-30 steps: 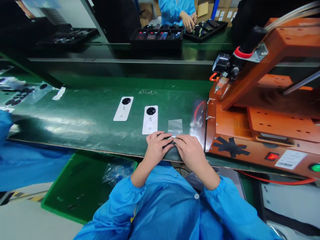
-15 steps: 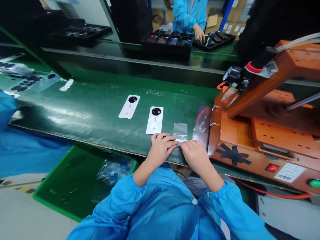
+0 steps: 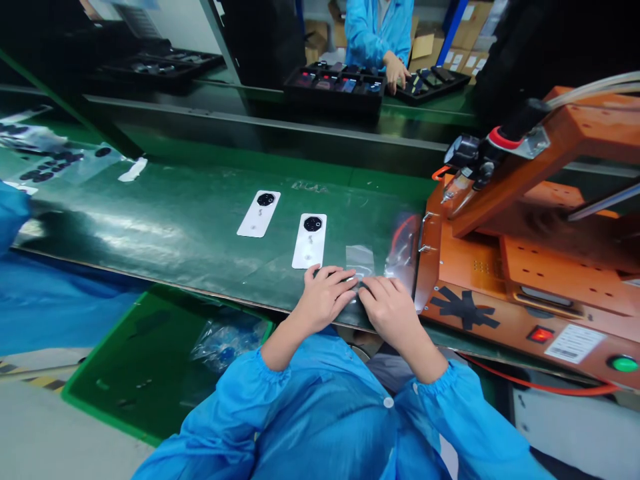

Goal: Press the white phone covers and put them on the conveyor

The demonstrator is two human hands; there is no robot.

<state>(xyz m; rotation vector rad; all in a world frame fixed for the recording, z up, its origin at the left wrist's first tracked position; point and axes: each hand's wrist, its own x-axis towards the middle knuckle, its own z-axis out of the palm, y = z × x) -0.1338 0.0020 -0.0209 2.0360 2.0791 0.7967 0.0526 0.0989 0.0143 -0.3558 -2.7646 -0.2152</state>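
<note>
Clear film [image 3: 359, 256] is seen at twelve o'clock from left hand [image 3: 324, 295] and right hand [image 3: 391, 308], fingers half-curled at its near edge, grip too hidden to tell; it could be creased if tugged unevenly.

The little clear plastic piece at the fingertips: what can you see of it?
The clear plastic piece looks thin, shiny and four-sided. It lies on the green table, right of the nearer white phone cover. The left hand and right hand are at its near edge, partly hiding it.
</note>
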